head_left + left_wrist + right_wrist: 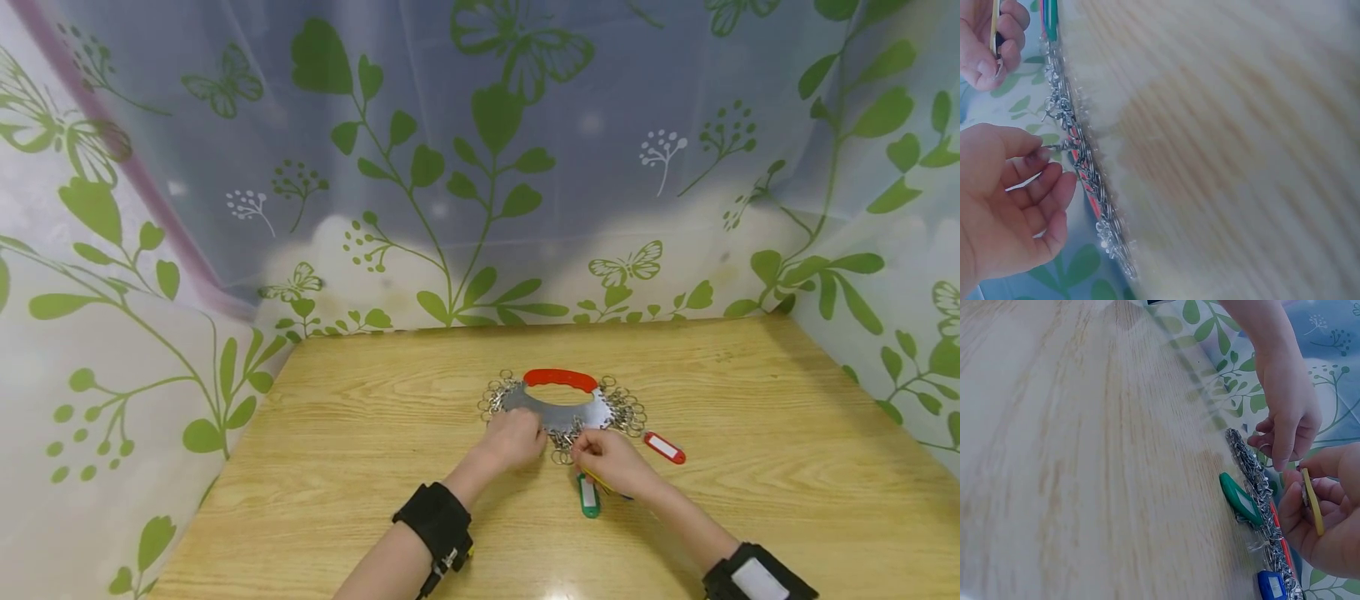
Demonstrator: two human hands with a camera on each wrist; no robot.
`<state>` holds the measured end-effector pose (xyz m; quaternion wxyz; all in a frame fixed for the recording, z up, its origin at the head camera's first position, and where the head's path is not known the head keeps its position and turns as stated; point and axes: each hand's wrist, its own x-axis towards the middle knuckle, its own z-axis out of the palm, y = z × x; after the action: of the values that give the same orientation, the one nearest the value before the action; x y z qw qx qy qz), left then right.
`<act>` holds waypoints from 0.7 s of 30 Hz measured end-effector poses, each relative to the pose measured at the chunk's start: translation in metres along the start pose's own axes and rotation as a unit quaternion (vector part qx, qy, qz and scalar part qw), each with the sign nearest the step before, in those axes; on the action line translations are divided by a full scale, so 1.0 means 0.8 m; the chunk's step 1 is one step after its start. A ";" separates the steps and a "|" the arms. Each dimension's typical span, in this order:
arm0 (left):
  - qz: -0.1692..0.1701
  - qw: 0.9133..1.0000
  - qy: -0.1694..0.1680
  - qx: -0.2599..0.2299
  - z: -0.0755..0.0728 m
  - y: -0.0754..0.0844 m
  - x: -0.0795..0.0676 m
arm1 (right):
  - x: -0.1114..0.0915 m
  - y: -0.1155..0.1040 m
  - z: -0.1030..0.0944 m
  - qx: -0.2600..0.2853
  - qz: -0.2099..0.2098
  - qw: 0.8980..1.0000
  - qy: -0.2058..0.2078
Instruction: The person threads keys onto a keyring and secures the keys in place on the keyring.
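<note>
A grey metal plate point(551, 410) with a red grip handle point(560, 380) lies on the table, its edge hung with many small key rings and clips point(626, 412). At the plate's near left edge, my left hand point(516, 437) pinches a small metal ring or clip point(1054, 147) between thumb and forefinger. My right hand point(617, 463), just right of it, pinches a yellow key tag point(1314, 503) by its ring end. Close below the right hand lies a green key tag point(588, 495) with a white label. A blue key tag point(1271, 585) is mostly hidden behind the right hand in the head view.
A red key tag point(664, 447) lies right of the plate on the wooden table point(360, 433). Behind and at both sides hangs a curtain point(420, 208) with green leaves and butterflies. Black bands point(435, 521) are strapped on both wrists.
</note>
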<state>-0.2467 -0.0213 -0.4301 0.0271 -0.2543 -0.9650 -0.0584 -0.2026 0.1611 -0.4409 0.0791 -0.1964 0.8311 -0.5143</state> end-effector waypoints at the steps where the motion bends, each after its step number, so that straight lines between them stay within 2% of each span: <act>1: 0.000 1.000 0.007 0.000 0.000 0.000 0.000 | 0.000 0.000 0.000 0.000 -0.002 1.000 -0.001; 6: -0.012 0.999 0.031 0.008 -0.004 0.000 -0.001 | -0.002 0.002 0.000 -0.001 -0.003 1.000 -0.004; 14: -0.032 0.999 0.019 0.019 -0.007 0.000 -0.002 | -0.003 0.001 -0.003 0.010 -0.004 1.000 -0.003; 21: -0.034 0.999 0.029 0.029 -0.008 0.003 -0.001 | -0.006 0.002 -0.002 0.007 -0.002 1.000 -0.003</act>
<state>-0.2447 -0.0208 -0.4232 0.0601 -0.2187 -0.9732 -0.0384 -0.1994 0.1649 -0.4416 0.0816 -0.1989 0.8266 -0.5201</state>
